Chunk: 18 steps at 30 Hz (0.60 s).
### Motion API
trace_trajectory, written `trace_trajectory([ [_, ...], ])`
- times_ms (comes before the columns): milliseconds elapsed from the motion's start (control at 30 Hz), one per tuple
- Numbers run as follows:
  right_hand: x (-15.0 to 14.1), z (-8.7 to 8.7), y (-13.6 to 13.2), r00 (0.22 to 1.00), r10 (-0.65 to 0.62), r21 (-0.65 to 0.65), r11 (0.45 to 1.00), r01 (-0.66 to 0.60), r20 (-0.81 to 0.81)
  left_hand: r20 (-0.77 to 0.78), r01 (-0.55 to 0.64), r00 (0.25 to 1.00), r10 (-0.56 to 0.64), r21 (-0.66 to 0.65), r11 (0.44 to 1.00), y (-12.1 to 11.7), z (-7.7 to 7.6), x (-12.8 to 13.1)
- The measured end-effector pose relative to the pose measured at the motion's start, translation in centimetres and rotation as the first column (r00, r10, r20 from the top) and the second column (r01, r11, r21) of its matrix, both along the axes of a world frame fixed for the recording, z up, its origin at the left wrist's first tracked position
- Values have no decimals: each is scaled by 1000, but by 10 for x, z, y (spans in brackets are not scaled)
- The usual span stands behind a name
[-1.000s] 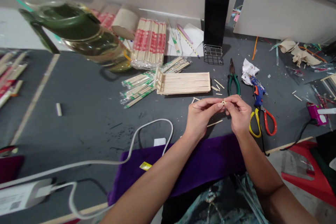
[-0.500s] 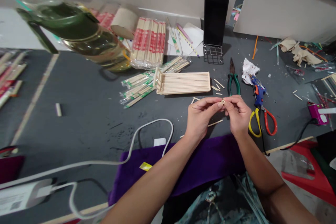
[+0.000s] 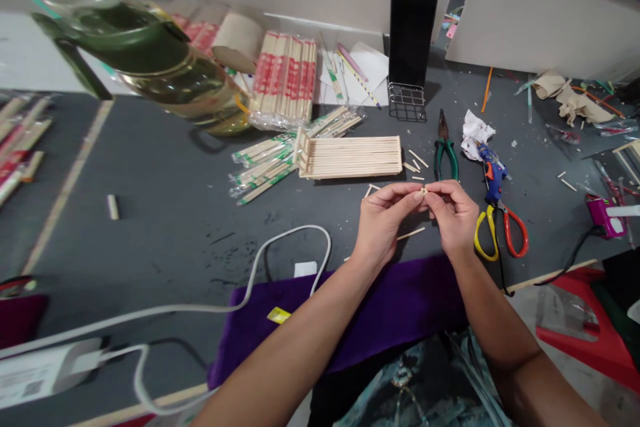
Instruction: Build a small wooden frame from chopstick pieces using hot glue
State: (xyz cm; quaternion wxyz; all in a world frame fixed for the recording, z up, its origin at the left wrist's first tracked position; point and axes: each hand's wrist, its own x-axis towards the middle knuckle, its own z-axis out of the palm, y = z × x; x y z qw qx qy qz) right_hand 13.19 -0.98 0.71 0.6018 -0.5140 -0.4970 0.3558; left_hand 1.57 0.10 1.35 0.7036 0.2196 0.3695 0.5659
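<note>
Left hand: the left hand (image 3: 379, 221) has its thumb and fingertips pinched together on a small pale piece (image 3: 423, 192), with the other fingers curled.
Right hand: the right hand (image 3: 456, 217) pinches the same piece from its own side, thumb and forefinger meeting the left hand's tips.
Small pale piece: between the two sets of fingertips, above the table (image 3: 165, 233); mostly covered, so its full shape cannot be told.
Stick model (image 3: 355, 157): lies just beyond the hands, a flat deck of pale sticks with a raised frame at its left end.
Cut sticks: short bits (image 3: 419, 159) lie just right of the model; a longer loose stick (image 3: 411, 233) lies between the wrists.
Tools: green-handled pliers (image 3: 453, 159) lie beyond the right hand; a blue glue gun (image 3: 495, 180) and red-and-yellow handles (image 3: 523, 235) lie to its right.
Phone (image 3: 413, 27): upright on a wire stand (image 3: 407, 103), behind the model and to its right.
Wrapped sticks: green-marked packets (image 3: 265, 170) reach the model's left end; a red-marked bundle (image 3: 286, 77) lies behind them.
Purple cloth (image 3: 405, 307): along the near edge, below the forearms.
</note>
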Motion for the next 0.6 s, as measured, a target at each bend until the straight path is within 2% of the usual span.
trace_trajectory([
  [100, 3, 1, 1, 999, 31, -43, 999, -31, 6, -10, 16, 1000, -16, -15, 1000, 1, -2, 0],
  [267, 12, 2, 2, 985, 67, -106, 993, -51, 157, -31, 32, 999, -33, -50, 998, 2, -8, -1],
  [400, 14, 3, 2, 975, 87, -98, 993, -68, 203, -55, 31, 998, -34, -54, 998, 3, -10, -3],
  [600, 10, 5, 1, 985, 31, -58, 998, -22, 172, -48, 42, 998, -43, -27, 999, 3, -6, -3],
])
